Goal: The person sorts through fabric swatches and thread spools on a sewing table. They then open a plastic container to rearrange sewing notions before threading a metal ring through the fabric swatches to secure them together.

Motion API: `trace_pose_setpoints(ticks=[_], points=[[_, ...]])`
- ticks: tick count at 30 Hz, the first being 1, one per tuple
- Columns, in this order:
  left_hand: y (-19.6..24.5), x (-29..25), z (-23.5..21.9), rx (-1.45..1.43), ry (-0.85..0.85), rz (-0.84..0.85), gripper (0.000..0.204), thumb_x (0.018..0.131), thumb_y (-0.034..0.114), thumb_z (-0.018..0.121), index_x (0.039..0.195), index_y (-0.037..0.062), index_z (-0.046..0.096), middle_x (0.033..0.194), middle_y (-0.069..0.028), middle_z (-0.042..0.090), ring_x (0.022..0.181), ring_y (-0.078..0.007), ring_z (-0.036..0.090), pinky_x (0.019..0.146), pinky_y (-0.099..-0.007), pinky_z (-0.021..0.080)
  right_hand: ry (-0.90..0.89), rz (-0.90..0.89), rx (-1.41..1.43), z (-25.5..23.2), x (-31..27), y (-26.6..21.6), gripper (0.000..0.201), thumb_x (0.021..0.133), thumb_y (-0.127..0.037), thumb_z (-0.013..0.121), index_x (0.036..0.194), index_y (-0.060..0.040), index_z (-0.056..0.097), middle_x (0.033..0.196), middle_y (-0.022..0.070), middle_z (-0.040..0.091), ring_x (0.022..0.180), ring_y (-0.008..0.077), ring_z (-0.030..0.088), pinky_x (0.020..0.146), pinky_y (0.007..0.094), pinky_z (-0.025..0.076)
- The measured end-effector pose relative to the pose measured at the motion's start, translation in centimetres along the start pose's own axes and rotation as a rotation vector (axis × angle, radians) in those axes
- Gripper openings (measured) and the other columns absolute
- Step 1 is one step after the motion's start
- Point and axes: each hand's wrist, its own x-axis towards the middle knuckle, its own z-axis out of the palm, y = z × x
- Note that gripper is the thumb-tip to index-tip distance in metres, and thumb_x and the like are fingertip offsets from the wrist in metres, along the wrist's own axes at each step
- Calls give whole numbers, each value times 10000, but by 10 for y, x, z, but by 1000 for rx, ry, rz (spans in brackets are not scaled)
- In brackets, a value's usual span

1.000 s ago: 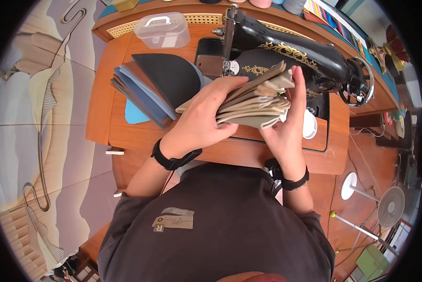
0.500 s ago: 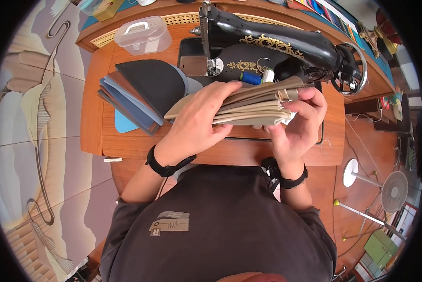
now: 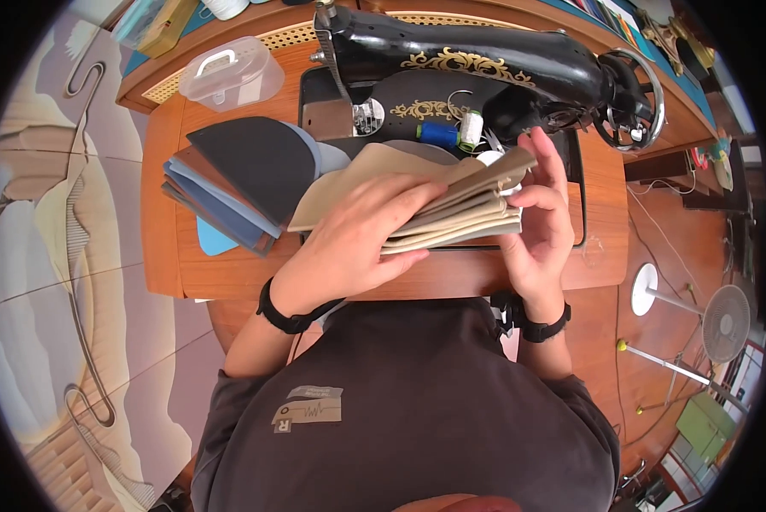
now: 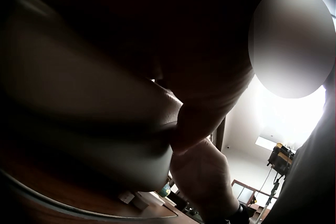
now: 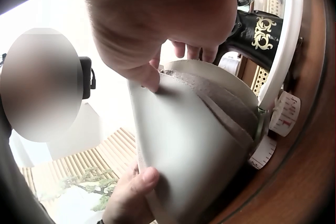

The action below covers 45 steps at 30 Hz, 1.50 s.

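My left hand (image 3: 353,226) grips a thick stack of beige, brown and grey leather pieces (image 3: 464,213), thumb below and fingers over the top. The stack stands out above the table's front part, its layers fanned at the right end. At that end my right hand (image 3: 541,226) holds the edges, index finger raised and the others bent. The right wrist view shows its thumb pressed on the smooth face of a pale grey piece (image 5: 184,129), other fingertips behind. Several dark and blue pieces (image 3: 246,158) lie fanned to the left. The left wrist view is mostly dark.
A black sewing machine (image 3: 485,68) with gold ornament stands behind the hands. On its bed lie a blue thread spool (image 3: 438,134) and a white spool (image 3: 471,130). A clear plastic box (image 3: 233,77) sits at the back left. A tape measure (image 5: 286,113) shows on the table.
My right hand has gone from straight fingers along the stack's end to bent fingers at its edges. The stack has tilted, baring a broad beige piece behind my left hand and the spools.
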Motion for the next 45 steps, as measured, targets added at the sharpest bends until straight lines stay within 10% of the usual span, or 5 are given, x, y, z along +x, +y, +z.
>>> trace_pose_setpoints(ticks=[6, 12, 30, 34, 45], points=[[4, -6, 3, 57, -89, -28, 653, 815, 214, 805, 1392, 30, 563, 1493, -194, 505, 1397, -402, 469, 1131, -478, 401, -63, 200, 274, 0, -16, -13, 747, 784, 1, 662, 1457, -73, 347, 1510, 257, 427, 1413, 371, 446, 1201, 510, 308], [-4, -4, -10, -15, -98, -135, 514, 941, 176, 695, 1398, -6, 547, 1523, -182, 492, 1341, -381, 521, 1094, -414, 439, -181, 146, 185, -18, -20, -2, 448, 822, -32, 681, 1252, 8, 564, 1224, 166, 616, 1211, 302, 602, 1190, 539, 363], [0, 0, -10, 1, 12, -153, 661, 795, -158, 446, 1410, 53, 564, 1422, -162, 593, 1287, -382, 576, 1060, -420, 488, -210, 288, 32, -30, -23, -16, 299, 789, 50, 705, 1044, -73, 607, 1342, 150, 562, 1306, 337, 536, 1063, 436, 462], [10, 6, 4, 101, 147, 143, 676, 807, -133, 517, 1436, 112, 550, 1373, -163, 609, 1221, -363, 617, 955, -415, 541, -180, 212, -209, -34, -26, -5, 364, 765, 29, 754, 1100, -65, 649, 1402, 152, 536, 1310, 349, 524, 1085, 435, 441], [16, 13, 25, 182, 31, -46, 522, 901, -27, 605, 1398, 127, 565, 1284, -106, 634, 1028, -335, 675, 832, -422, 581, -166, 308, -275, -46, -23, -14, 356, 797, 103, 657, 1127, -29, 658, 1289, 144, 624, 1194, 303, 615, 1013, 378, 480]])
